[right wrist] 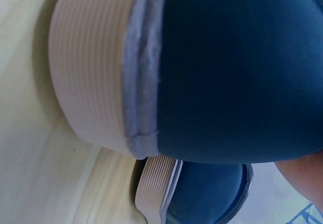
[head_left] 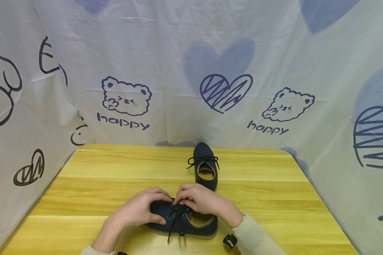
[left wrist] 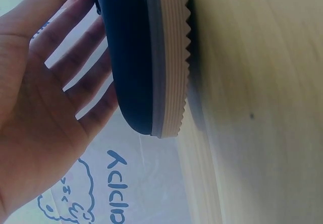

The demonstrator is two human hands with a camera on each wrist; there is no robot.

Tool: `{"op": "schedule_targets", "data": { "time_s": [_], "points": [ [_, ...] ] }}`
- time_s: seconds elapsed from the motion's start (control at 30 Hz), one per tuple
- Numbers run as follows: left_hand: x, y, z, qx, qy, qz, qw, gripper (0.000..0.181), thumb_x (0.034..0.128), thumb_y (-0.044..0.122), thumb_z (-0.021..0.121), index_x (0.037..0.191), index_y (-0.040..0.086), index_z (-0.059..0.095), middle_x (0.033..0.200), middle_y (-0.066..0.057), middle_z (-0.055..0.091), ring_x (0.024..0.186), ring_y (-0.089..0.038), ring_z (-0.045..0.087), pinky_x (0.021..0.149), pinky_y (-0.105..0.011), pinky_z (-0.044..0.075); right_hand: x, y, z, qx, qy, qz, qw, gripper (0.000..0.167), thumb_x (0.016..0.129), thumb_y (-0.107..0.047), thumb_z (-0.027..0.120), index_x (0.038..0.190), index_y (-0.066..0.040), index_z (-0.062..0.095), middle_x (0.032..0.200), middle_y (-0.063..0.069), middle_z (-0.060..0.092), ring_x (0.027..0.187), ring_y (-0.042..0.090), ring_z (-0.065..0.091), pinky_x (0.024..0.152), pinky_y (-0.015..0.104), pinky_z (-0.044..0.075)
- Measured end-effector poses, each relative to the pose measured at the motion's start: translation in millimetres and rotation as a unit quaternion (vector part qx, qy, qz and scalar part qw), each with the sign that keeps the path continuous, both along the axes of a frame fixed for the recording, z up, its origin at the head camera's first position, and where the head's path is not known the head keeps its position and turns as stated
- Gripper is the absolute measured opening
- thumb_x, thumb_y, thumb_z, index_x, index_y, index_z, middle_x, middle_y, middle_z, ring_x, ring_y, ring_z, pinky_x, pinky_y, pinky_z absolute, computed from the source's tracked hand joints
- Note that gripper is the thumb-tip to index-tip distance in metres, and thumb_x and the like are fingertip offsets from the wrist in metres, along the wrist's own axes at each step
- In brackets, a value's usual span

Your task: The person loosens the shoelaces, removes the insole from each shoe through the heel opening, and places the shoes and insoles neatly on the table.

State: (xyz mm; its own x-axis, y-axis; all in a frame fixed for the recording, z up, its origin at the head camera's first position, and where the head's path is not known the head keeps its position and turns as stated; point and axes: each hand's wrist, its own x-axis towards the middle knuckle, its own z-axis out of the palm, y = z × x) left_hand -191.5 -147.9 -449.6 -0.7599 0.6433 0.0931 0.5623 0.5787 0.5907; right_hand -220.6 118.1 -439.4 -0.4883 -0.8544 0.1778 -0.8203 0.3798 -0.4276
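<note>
A dark navy lace-up shoe (head_left: 161,209) lies sideways on the table, its toe to the left, with its black shoelace (head_left: 179,212) tied in a bow. My left hand (head_left: 140,209) spans the toe, thumb on the near side and fingers over the far side. In the left wrist view the palm faces the shoe's toe and its ridged tan sole (left wrist: 171,67). At the far row of eyelets, my right hand (head_left: 201,200) pinches the lace with bent fingers; its fingertips are partly hidden. The right wrist view shows the heel (right wrist: 232,72) close up.
Behind the right hand stands the matching shoe (head_left: 204,152), toe toward the back, its lace tied in a bow. A printed white cloth (head_left: 175,117) hangs behind and beside the wooden table (head_left: 261,198). A small black object (head_left: 230,241) sits by the right sleeve.
</note>
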Motion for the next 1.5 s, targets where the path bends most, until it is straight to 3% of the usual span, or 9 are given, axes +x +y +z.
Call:
{"op": "schedule_targets", "data": {
  "time_s": [0.27, 0.5, 0.77, 1.13, 1.5],
  "points": [
    [0.7, -0.8, 1.5, 0.001, 0.001, 0.001, 1.0, 0.053, 0.0779, 0.039, 0.092, 0.126, 0.024, 0.074, 0.129, 0.006, 0.065, 0.119, -0.022, 0.062, 0.1, -0.047, 0.053, 1.9, -1.1, 0.6, 0.016, 0.034, 0.003, 0.9993, 0.013, 0.104, -0.007, 0.063, 0.107, -0.015, 0.073, 0.109, -0.002, 0.062, 0.104, 0.011, 0.062, 0.094, 0.02, 0.05],
    [1.2, -2.0, 2.1, 0.006, 0.006, -0.002, 1.0, 0.054, 0.0783, 0.041, 0.092, 0.126, 0.024, 0.074, 0.129, 0.005, 0.066, 0.119, -0.023, 0.063, 0.1, -0.047, 0.053, 4.4, 0.2, -4.9, -0.003, 0.069, -0.007, 0.9976, 0.013, 0.104, -0.008, 0.063, 0.108, -0.018, 0.07, 0.109, -0.005, 0.062, 0.105, 0.012, 0.06, 0.095, 0.024, 0.049],
    [1.2, -1.2, -1.0, 0.003, -0.005, 0.006, 1.0, 0.054, 0.078, 0.04, 0.092, 0.126, 0.024, 0.074, 0.13, 0.006, 0.065, 0.119, -0.021, 0.062, 0.101, -0.047, 0.053, 7.9, 1.2, -4.7, -0.014, 0.031, -0.019, 0.9992, 0.013, 0.107, -0.01, 0.057, 0.11, -0.017, 0.067, 0.111, -0.004, 0.058, 0.1, 0.007, 0.062, 0.09, 0.017, 0.05],
    [1.6, -0.9, -0.7, -0.001, 0.0, 0.008, 1.0, 0.054, 0.0778, 0.04, 0.092, 0.126, 0.024, 0.074, 0.13, 0.005, 0.066, 0.12, -0.021, 0.062, 0.101, -0.047, 0.052, 7.6, 0.0, -3.7, -0.015, 0.045, -0.016, 0.9987, 0.013, 0.107, -0.009, 0.057, 0.111, -0.016, 0.067, 0.11, -0.005, 0.065, 0.106, 0.009, 0.063, 0.101, 0.026, 0.049],
    [0.9, 0.0, 0.7, -0.001, 0.002, 0.006, 1.0, 0.054, 0.0785, 0.04, 0.092, 0.126, 0.024, 0.073, 0.131, 0.005, 0.065, 0.12, -0.021, 0.062, 0.101, -0.046, 0.053, 7.1, 3.0, -7.4, -0.046, 0.073, -0.012, 0.9961, 0.013, 0.107, -0.007, 0.057, 0.11, -0.015, 0.066, 0.109, -0.005, 0.063, 0.105, 0.009, 0.062, 0.097, 0.023, 0.05]
  ]
}}
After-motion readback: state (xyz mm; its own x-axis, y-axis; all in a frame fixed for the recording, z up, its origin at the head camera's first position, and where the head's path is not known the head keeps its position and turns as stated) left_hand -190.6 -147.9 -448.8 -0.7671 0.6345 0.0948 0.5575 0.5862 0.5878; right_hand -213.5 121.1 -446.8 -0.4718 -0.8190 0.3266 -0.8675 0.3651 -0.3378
